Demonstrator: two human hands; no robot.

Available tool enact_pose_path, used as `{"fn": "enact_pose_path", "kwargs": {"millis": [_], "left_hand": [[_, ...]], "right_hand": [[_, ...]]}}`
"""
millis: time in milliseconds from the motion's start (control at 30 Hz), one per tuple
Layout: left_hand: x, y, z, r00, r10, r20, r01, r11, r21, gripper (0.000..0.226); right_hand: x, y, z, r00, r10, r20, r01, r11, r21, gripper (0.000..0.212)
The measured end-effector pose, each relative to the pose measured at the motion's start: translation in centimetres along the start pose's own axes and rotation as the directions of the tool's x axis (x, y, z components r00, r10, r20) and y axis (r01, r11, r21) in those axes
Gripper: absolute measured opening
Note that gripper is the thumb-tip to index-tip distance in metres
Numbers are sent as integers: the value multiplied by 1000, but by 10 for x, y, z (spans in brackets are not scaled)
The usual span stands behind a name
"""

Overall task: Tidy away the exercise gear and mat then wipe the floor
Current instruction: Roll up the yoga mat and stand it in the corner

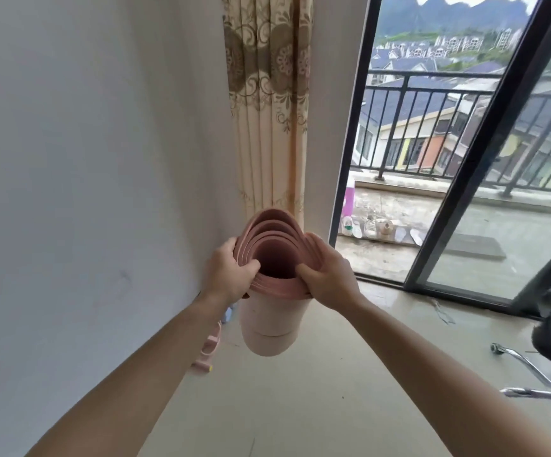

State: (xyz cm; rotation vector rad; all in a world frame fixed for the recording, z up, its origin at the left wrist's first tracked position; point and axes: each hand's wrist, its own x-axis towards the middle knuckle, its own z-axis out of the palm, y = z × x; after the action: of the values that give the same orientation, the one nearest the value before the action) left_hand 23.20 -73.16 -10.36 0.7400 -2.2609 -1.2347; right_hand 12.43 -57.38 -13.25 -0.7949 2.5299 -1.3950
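Mat (269, 319) first: it is rolled into a loose pink tube and I hold it upright in front of me, its long axis running near vertical, open end up toward my face and the lower end hanging above the floor (300, 407). Both hands grip the top rim, one on each side. My left hand (229, 275) is curled over the left edge with the thumb hooked inside the coils; my right hand (328, 275) pinches the right edge the same way. Neither is nearer; they sit level. The corner where the wall (86, 159) meets the curtain (269, 110) lies straight ahead, just beyond the roll. I judge the coming move is straight down and slightly forward, standing the tube on end in that corner. The coils look slack, so it may spring open once released.
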Motion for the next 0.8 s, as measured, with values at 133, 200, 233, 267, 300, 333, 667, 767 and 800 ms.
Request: {"fn": "enact_pose_path", "kwargs": {"millis": [133, 200, 233, 267, 300, 333, 667, 767, 800], "left_hand": [[119, -23, 50, 997, -62, -54, 62, 998, -8, 12], [164, -31, 64, 995, -90, -48, 90, 996, -7, 12], [189, -35, 72, 993, -105, -46, 104, 995, -7, 11], [221, -41, 82, 992, -115, -55, 115, 993, 6, 9], [252, -45, 89, 989, -129, -71, 131, 991, 23, 8], [282, -49, 94, 985, -146, -90, 150, 988, 39, 8], [504, -123, 85, 900, -359, -249, 350, 933, -81, 35], [562, -167, 86, 877, -411, -249, 394, 911, -118, 33], [583, -186, 85, 870, -427, -245, 407, 904, -131, 31]], "right_hand": [[134, 40, 19, 998, -4, 59, 3, 1000, 11, 68], [183, 53, 24, 997, -29, 77, 27, 999, 29, 66], [210, 60, 28, 995, -36, 94, 32, 998, 45, 66], [243, 67, 31, 992, -36, 118, 30, 998, 50, 67], [277, 73, 35, 989, -30, 146, 24, 999, 45, 68], [310, 75, 39, 984, -31, 177, 24, 999, 40, 70], [575, 57, 138, 900, -60, 431, 58, 998, 18, 69], [640, 68, 189, 877, -10, 480, 6, 1000, 8, 67], [660, 72, 209, 868, 9, 496, -7, 1000, -7, 67]]}}
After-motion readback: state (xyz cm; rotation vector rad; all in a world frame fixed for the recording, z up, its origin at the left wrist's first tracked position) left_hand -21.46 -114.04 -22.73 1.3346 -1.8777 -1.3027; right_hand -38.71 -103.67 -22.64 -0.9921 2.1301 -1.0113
